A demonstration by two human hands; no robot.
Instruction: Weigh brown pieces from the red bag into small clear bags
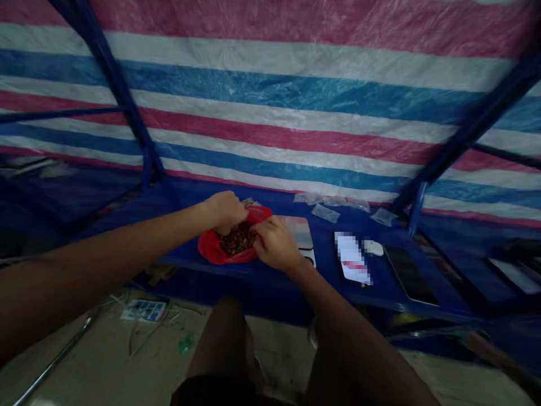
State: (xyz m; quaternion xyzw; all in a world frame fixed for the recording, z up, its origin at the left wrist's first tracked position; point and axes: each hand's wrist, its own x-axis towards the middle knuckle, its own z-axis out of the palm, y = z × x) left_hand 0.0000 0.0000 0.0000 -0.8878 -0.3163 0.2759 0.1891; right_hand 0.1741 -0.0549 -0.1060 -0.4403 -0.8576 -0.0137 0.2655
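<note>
A red plastic bag (210,248) stands open on the blue shelf, holding many small dark-brown pieces (239,239) whose kind I cannot make out. My left hand (227,210) is closed at the bag's far left rim, knuckles up, with its thumb side hidden toward the inside. On the right side of the bag, my right hand (276,242) has its fingers bent over the rim, the tips close to the brown pieces. Just behind that hand lies a flat, light-coloured device like a small scale (302,231), partly covered by it.
Several small clear plastic packets (325,212) lie along the back. To the right are a lit phone (353,259), a white earbud-like case (373,247) and a dark phone (409,273). Blue metal posts (122,96) frame a striped tarp (296,135). A power strip (145,310) lies on the floor.
</note>
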